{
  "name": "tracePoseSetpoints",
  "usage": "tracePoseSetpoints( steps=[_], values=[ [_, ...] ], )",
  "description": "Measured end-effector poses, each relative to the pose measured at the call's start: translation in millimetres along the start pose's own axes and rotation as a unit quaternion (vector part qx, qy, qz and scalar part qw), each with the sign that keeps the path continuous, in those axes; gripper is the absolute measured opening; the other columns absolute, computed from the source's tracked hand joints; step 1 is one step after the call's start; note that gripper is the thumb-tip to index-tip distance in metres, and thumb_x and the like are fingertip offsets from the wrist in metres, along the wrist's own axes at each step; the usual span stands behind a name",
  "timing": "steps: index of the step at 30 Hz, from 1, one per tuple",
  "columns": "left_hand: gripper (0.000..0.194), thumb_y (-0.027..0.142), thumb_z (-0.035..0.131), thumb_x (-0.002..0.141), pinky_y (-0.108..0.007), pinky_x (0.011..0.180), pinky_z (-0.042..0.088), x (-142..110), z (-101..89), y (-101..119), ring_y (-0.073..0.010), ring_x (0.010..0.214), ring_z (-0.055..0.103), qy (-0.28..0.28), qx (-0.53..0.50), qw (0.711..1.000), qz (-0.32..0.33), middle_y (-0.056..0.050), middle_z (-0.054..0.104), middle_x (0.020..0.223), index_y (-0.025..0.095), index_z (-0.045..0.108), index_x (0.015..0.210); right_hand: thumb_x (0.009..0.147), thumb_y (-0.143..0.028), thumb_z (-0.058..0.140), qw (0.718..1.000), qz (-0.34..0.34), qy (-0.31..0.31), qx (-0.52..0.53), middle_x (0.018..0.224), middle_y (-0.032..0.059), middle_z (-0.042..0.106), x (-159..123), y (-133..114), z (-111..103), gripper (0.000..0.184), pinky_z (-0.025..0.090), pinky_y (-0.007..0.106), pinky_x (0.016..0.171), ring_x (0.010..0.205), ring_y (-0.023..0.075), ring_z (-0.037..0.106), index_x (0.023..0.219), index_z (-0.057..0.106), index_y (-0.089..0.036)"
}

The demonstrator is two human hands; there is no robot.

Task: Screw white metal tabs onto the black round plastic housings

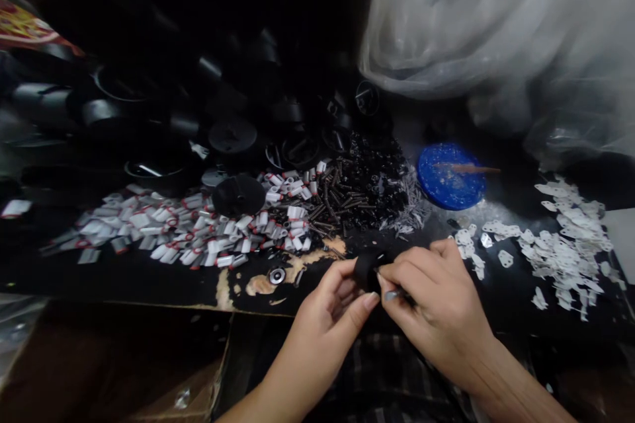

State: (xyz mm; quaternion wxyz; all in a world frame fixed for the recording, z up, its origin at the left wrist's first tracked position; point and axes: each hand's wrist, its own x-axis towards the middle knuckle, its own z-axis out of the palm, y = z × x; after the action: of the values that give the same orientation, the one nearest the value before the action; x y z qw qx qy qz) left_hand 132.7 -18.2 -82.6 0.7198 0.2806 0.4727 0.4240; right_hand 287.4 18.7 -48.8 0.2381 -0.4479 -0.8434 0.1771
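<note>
My left hand [330, 317] is closed around a small black round part [366, 271], held at the front edge of the bench. My right hand [436, 291] presses against that part with thumb and forefinger pinched together. A thin greyish piece [394, 294] pokes out between the right fingers; its kind is too dark to make out. Just left of my hands lie dark coil springs [342, 195] and a wide heap of white sleeves with red ends [198, 228]. A small ring-shaped metal piece [276, 275] rests on the worn bench top.
Black round housings [143, 158] crowd the back left. Small black parts [377, 165] are piled beyond my hands. A blue lid [449, 178] carries a wooden stick [466, 168]. White flat plates [565, 244] spread at the right, below large clear plastic bags [486, 20].
</note>
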Motion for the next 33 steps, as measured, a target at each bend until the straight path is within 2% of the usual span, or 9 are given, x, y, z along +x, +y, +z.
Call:
tracePoseSetpoints(
  steps=[3, 6, 11, 15, 19, 27, 33],
  values=[
    [0.021, 0.029, 0.069, 0.082, -0.019, 0.092, 0.048, 1.3, -5.0, 1.8, -0.0146, 0.107, 0.064, -0.008, 0.023, 0.999, -0.025, 0.002, 0.071, 0.11, 0.028, 0.065, 0.103, 0.086, -0.009, 0.055, 1.0, 0.014, -0.015, 0.012, 0.072, -0.0011, 0.061, -1.4, 1.3, -0.7, 0.012, 0.028, 0.035, 0.072, 0.067, 0.0125, 0.053, 0.076, 0.059, -0.016],
    [0.024, 0.032, 0.07, 0.08, -0.02, 0.088, 0.051, 6.1, -9.4, -1.8, -0.0157, 0.1, 0.066, -0.002, 0.001, 0.999, -0.047, 0.001, 0.073, 0.105, 0.029, 0.067, 0.104, 0.086, -0.012, 0.055, 1.0, 0.023, -0.011, -0.008, 0.071, -0.0018, 0.06, -3.4, 4.8, -0.3, 0.012, 0.027, 0.034, 0.07, 0.065, 0.0119, 0.052, 0.075, 0.058, -0.016],
    [0.027, 0.032, 0.073, 0.078, -0.017, 0.084, 0.051, 9.2, -7.6, -5.5, -0.0133, 0.097, 0.066, 0.006, -0.017, 0.999, -0.038, 0.002, 0.073, 0.101, 0.029, 0.067, 0.104, 0.087, -0.013, 0.056, 1.0, 0.023, 0.0, 0.001, 0.073, -0.0021, 0.061, -6.3, 4.6, -2.8, 0.01, 0.028, 0.034, 0.071, 0.066, 0.0121, 0.052, 0.077, 0.058, -0.017],
    [0.022, 0.032, 0.067, 0.084, -0.025, 0.088, 0.053, 6.3, -3.6, -0.6, -0.0165, 0.098, 0.067, 0.012, -0.071, 0.997, -0.042, -0.001, 0.072, 0.106, 0.024, 0.065, 0.105, 0.086, -0.009, 0.057, 0.999, 0.033, 0.026, 0.025, 0.079, -0.0014, 0.064, -8.1, 3.3, -6.2, 0.01, 0.03, 0.034, 0.075, 0.074, 0.0131, 0.057, 0.088, 0.062, -0.018],
    [0.021, 0.029, 0.065, 0.085, -0.03, 0.094, 0.05, 5.2, -4.0, 2.1, -0.0183, 0.103, 0.066, -0.011, -0.095, 0.995, -0.037, -0.004, 0.072, 0.109, 0.022, 0.063, 0.105, 0.085, -0.01, 0.06, 0.999, 0.03, 0.035, 0.026, 0.078, -0.0018, 0.064, -6.9, 3.9, -3.7, 0.01, 0.03, 0.034, 0.076, 0.072, 0.0126, 0.057, 0.087, 0.064, -0.019],
    [0.018, 0.028, 0.061, 0.089, -0.026, 0.098, 0.047, 3.3, -5.1, -2.6, -0.0142, 0.109, 0.062, -0.035, -0.072, 0.997, -0.012, 0.001, 0.07, 0.113, 0.026, 0.061, 0.107, 0.089, -0.013, 0.056, 0.999, 0.01, 0.037, -0.014, 0.074, -0.0015, 0.064, 0.7, 1.1, 3.5, 0.009, 0.03, 0.035, 0.075, 0.07, 0.0137, 0.058, 0.086, 0.063, -0.018],
    [0.016, 0.026, 0.063, 0.088, -0.02, 0.093, 0.047, 4.4, -3.7, 2.0, -0.0125, 0.109, 0.063, -0.025, -0.03, 0.999, -0.007, 0.001, 0.071, 0.111, 0.025, 0.06, 0.103, 0.089, -0.011, 0.053, 1.0, -0.015, 0.004, -0.02, 0.073, -0.0005, 0.063, 0.9, 2.3, 2.7, 0.013, 0.028, 0.035, 0.072, 0.068, 0.0139, 0.057, 0.08, 0.061, -0.017]
  ],
)
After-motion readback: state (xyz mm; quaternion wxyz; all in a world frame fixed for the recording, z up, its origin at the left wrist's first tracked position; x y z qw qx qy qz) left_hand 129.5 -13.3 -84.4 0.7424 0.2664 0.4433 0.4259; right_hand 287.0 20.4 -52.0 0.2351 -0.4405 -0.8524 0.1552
